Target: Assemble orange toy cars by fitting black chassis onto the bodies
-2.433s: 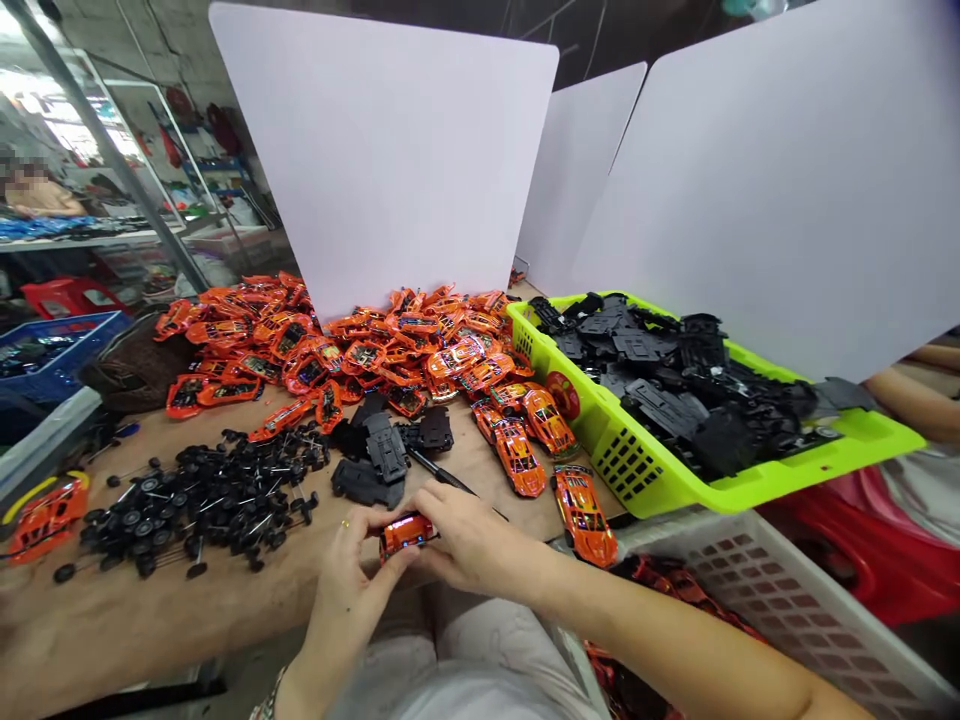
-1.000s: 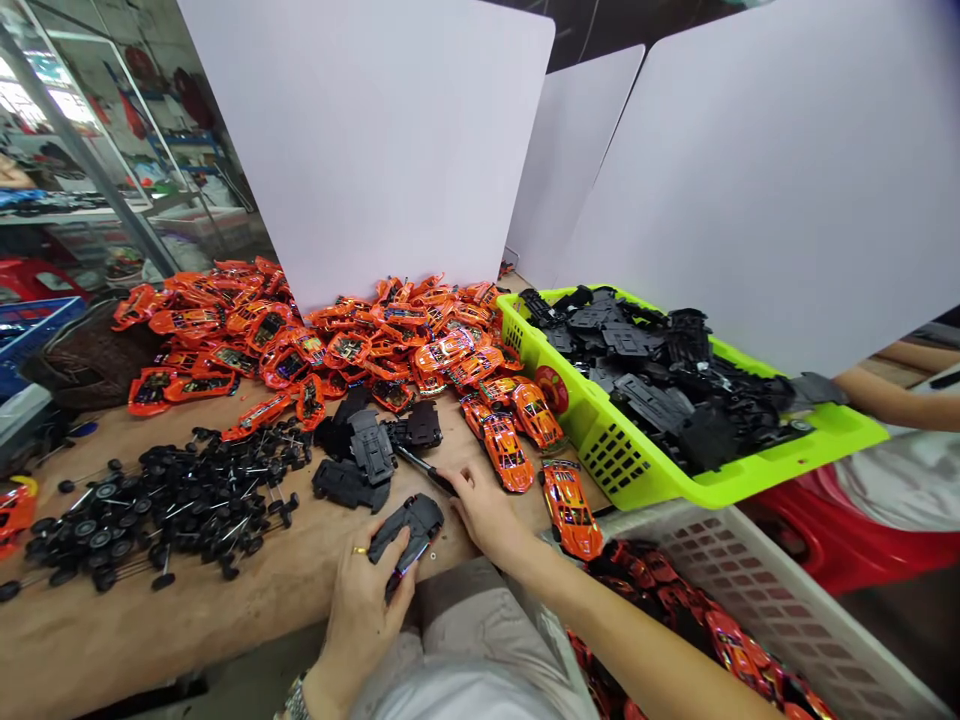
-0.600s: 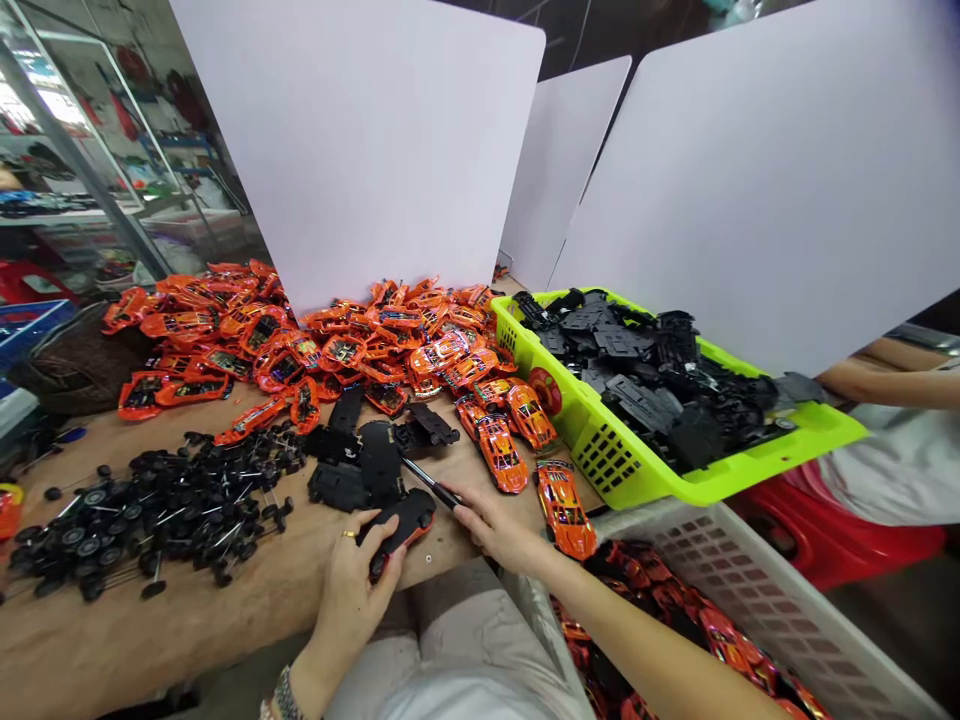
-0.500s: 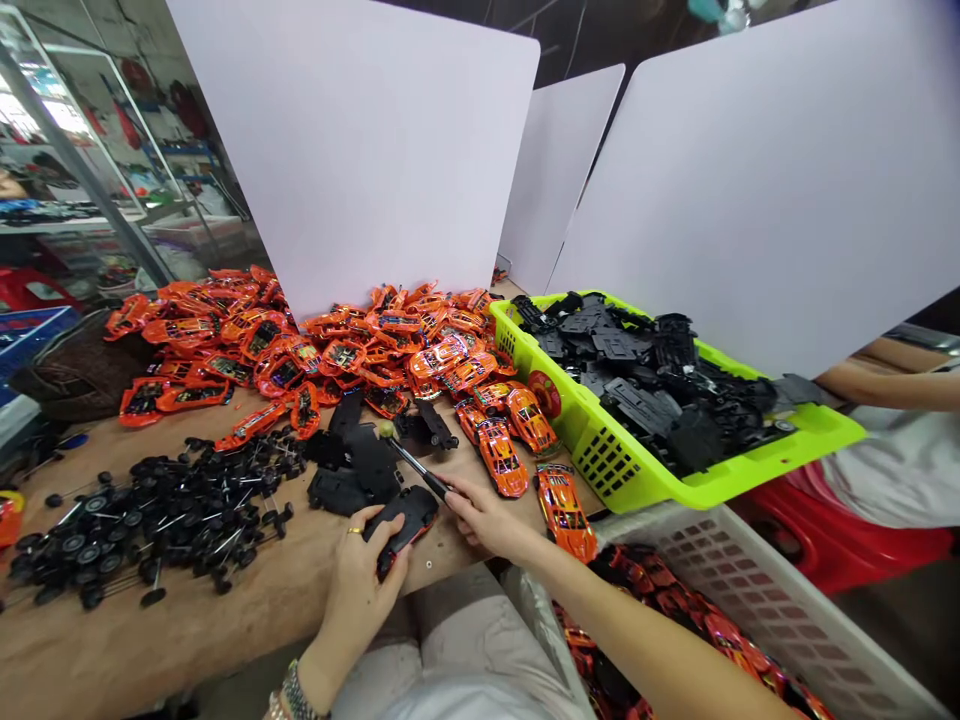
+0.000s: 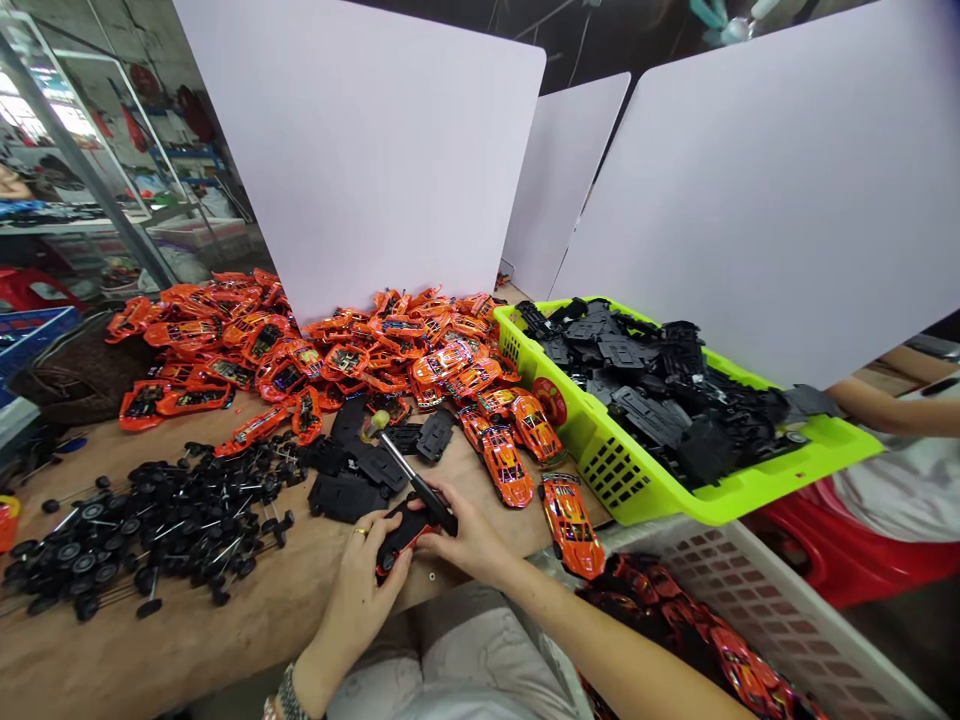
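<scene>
My left hand (image 5: 358, 590) grips an orange toy car (image 5: 400, 540) turned underside up, its black chassis facing me, at the near edge of the wooden table (image 5: 150, 640). My right hand (image 5: 466, 540) is closed around a black-handled screwdriver (image 5: 409, 475), whose tip meets the car's chassis while its handle slants up and to the left. A few loose black chassis plates (image 5: 352, 470) lie just beyond my hands.
A heap of orange car shells (image 5: 315, 345) fills the back of the table. Black wheel axles (image 5: 150, 515) lie at left. A lime basket (image 5: 622, 470) holds black chassis parts. A white crate (image 5: 757, 600) with finished cars stands at right. Another person's arm (image 5: 892, 410) reaches in at far right.
My left hand flipped the car underside up. My right hand picked the screwdriver off the table and brought its tip onto the chassis.
</scene>
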### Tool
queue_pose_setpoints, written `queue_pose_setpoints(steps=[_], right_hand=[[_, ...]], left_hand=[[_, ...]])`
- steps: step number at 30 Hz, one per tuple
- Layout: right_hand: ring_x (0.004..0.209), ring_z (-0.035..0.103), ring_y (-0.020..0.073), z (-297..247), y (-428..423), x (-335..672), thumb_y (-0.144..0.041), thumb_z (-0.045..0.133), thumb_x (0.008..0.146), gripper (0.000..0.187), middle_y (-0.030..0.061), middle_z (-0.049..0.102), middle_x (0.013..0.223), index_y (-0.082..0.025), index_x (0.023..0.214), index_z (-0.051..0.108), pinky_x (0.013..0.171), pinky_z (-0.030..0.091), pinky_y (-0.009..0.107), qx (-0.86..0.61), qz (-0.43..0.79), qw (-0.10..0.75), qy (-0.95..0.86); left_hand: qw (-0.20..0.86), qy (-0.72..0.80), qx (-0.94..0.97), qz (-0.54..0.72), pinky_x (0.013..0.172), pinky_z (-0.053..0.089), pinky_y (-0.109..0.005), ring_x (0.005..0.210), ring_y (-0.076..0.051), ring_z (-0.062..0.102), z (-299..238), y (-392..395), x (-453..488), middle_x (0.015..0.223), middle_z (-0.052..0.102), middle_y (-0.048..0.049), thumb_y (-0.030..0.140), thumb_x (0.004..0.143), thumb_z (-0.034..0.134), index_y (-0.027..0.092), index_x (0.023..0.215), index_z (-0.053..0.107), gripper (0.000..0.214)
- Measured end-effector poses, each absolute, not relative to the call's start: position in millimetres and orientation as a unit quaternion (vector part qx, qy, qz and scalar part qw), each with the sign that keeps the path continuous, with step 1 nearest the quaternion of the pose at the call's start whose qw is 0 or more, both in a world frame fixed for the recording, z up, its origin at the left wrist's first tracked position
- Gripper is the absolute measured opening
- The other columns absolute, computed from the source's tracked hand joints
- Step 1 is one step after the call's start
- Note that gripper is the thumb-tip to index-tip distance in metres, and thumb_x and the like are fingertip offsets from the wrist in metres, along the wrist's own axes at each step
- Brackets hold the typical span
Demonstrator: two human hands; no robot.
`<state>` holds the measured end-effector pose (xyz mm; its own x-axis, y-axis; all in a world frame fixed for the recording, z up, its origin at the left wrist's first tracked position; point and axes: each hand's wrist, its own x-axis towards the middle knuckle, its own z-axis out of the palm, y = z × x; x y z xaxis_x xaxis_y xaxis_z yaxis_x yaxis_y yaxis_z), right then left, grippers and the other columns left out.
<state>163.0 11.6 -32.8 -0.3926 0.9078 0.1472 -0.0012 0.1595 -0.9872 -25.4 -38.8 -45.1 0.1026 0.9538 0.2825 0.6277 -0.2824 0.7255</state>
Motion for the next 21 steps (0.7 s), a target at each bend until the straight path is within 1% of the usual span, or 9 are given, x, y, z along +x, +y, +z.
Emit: queue_pose_setpoints(steps=[4, 7, 12, 13, 16, 19, 21], right_hand=[[0.100, 0.066, 0.0210, -35.8, 6.7, 153.9, -0.012, 0.072, 0.075, 0.062, 0.0056, 0.069, 0.106, -0.020, 0.131, 0.046, 0.089, 0.053, 0.038, -0.377, 0.519, 0.436, -0.631], [0.099, 0.067, 0.0207, -29.9, 5.9, 153.1, -0.009, 0.069, 0.075, 0.062, 0.0053, 0.068, 0.105, -0.020, 0.132, 0.046, 0.088, 0.054, 0.038, -0.381, 0.512, 0.425, -0.642], [0.098, 0.066, 0.0217, -26.3, 2.1, 156.3, -0.015, 0.072, 0.074, 0.062, 0.0065, 0.067, 0.106, -0.020, 0.130, 0.047, 0.084, 0.055, 0.037, -0.385, 0.547, 0.411, -0.619], [0.099, 0.066, 0.0219, -27.1, 0.7, 155.7, -0.016, 0.073, 0.073, 0.063, 0.0066, 0.067, 0.107, -0.021, 0.130, 0.046, 0.083, 0.055, 0.036, -0.384, 0.557, 0.413, -0.610], [0.103, 0.064, 0.0225, -31.9, -5.8, 149.6, -0.016, 0.072, 0.071, 0.065, 0.0065, 0.065, 0.108, -0.022, 0.130, 0.045, 0.081, 0.056, 0.035, -0.387, 0.569, 0.433, -0.582], [0.102, 0.064, 0.0215, -38.8, -14.4, 140.9, -0.012, 0.067, 0.070, 0.068, 0.0063, 0.063, 0.110, -0.023, 0.132, 0.042, 0.079, 0.057, 0.033, -0.407, 0.560, 0.457, -0.559], [0.104, 0.064, 0.0213, -41.8, -18.8, 138.0, -0.010, 0.064, 0.070, 0.070, 0.0068, 0.062, 0.114, -0.024, 0.135, 0.040, 0.082, 0.056, 0.034, -0.421, 0.547, 0.467, -0.553]], left_hand=[[0.229, 0.570, 0.690, 0.383, 0.092, 0.053, -0.044, 0.110, -0.025, 0.062, -45.1, -38.6, -22.2, 0.117, 0.060, -0.0116, 0.033, 0.093, 0.053, 0.021, 0.115, 0.062, 0.027], [0.223, 0.572, 0.689, 0.385, 0.094, 0.052, -0.046, 0.113, -0.026, 0.060, -48.1, -39.9, -21.5, 0.119, 0.060, -0.0119, 0.033, 0.093, 0.053, 0.021, 0.116, 0.062, 0.027], [0.168, 0.565, 0.716, 0.373, 0.106, 0.042, -0.058, 0.128, -0.031, 0.050, -50.2, -44.4, -25.4, 0.127, 0.060, -0.0105, 0.031, 0.091, 0.055, 0.026, 0.119, 0.061, 0.029], [0.167, 0.562, 0.722, 0.368, 0.106, 0.042, -0.058, 0.129, -0.031, 0.049, -49.6, -45.3, -26.5, 0.129, 0.059, -0.0100, 0.030, 0.091, 0.055, 0.027, 0.120, 0.060, 0.030], [0.189, 0.556, 0.729, 0.350, 0.103, 0.046, -0.053, 0.127, -0.028, 0.052, -48.1, -47.1, -28.9, 0.135, 0.055, -0.0097, 0.028, 0.093, 0.052, 0.028, 0.126, 0.056, 0.033], [0.197, 0.550, 0.736, 0.343, 0.104, 0.045, -0.052, 0.128, -0.027, 0.051, -50.6, -47.8, -29.3, 0.136, 0.053, -0.0101, 0.026, 0.093, 0.051, 0.028, 0.127, 0.055, 0.033], [0.201, 0.542, 0.740, 0.343, 0.104, 0.045, -0.052, 0.129, -0.027, 0.050, -53.6, -48.0, -28.7, 0.137, 0.052, -0.0110, 0.024, 0.094, 0.050, 0.027, 0.128, 0.053, 0.035]])
